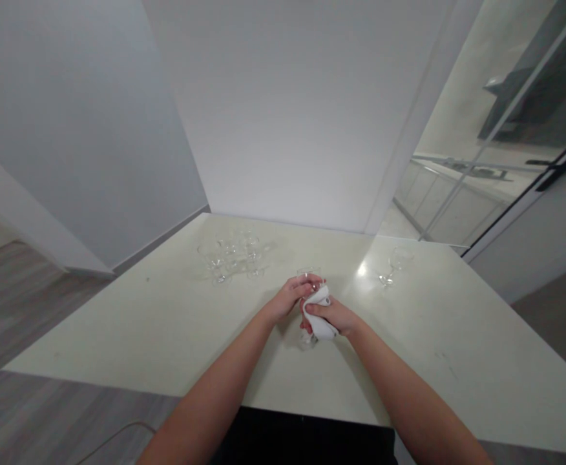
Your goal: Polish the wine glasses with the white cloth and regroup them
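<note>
Over the middle of the pale table (167,323), my left hand (290,296) wraps round a clear stemmed glass (309,274) whose rim shows above my fingers. My right hand (334,316) is closed on a white cloth (318,316) pressed against the side of that glass. The lower part of the glass is hidden behind the cloth and my hands.
Several clear stemmed glasses (232,257) stand grouped at the table's far left. A single stemmed glass (395,265) stands alone at the far right. White walls rise behind the table; a glass door with a black handle (557,169) is on the right.
</note>
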The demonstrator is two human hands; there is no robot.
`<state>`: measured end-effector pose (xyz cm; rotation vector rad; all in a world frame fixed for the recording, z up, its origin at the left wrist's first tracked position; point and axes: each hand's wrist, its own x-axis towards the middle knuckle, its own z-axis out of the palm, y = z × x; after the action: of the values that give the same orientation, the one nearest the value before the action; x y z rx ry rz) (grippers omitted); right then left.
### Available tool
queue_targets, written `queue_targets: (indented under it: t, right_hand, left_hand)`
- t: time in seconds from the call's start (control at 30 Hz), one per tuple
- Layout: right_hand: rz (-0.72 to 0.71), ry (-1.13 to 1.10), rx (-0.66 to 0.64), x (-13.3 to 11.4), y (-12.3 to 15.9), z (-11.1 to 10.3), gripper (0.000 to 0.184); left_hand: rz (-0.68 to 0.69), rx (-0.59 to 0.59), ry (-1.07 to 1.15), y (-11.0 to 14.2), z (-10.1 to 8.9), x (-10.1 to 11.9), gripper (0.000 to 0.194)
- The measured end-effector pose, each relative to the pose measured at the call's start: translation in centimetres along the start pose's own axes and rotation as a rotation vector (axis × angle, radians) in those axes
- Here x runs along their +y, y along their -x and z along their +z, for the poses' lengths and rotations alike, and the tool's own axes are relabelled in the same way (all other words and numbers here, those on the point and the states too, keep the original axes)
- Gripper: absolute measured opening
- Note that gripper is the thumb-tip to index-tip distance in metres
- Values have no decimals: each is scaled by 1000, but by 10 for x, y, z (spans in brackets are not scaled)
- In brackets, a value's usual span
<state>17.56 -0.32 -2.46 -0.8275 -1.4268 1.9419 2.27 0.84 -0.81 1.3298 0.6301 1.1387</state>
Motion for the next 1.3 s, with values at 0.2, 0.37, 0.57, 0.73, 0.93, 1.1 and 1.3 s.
queue_targets:
  t: [0.2, 0.37, 0.57, 0.73, 0.93, 1.1, 1.3]
  right_hand:
    - [-318, 270, 346, 3, -14, -4, 26]
    - [-282, 289, 295, 0, -13, -2, 27]
    - [-35, 90, 28, -12, 5, 9, 38]
    - [-175, 169, 207, -10, -1, 10, 33]
    - [49, -10, 41, -13, 5, 13, 45]
    - [-161, 121, 250, -9, -1, 11, 35]
    - [-254, 332, 257, -4, -13, -4, 26]
  left_hand:
    - [132, 326, -154, -4, 2, 3, 44]
    - [129, 302, -143, -1, 2, 6, 45]
    - [25, 83, 163, 5, 5, 9, 57]
    - [70, 264, 46, 0, 6, 4, 56]
    - [-11, 193, 169, 1, 3, 8, 55]
    - [26, 239, 97, 0, 4, 8, 52]
    - [21, 397, -7, -8, 6, 1, 47]
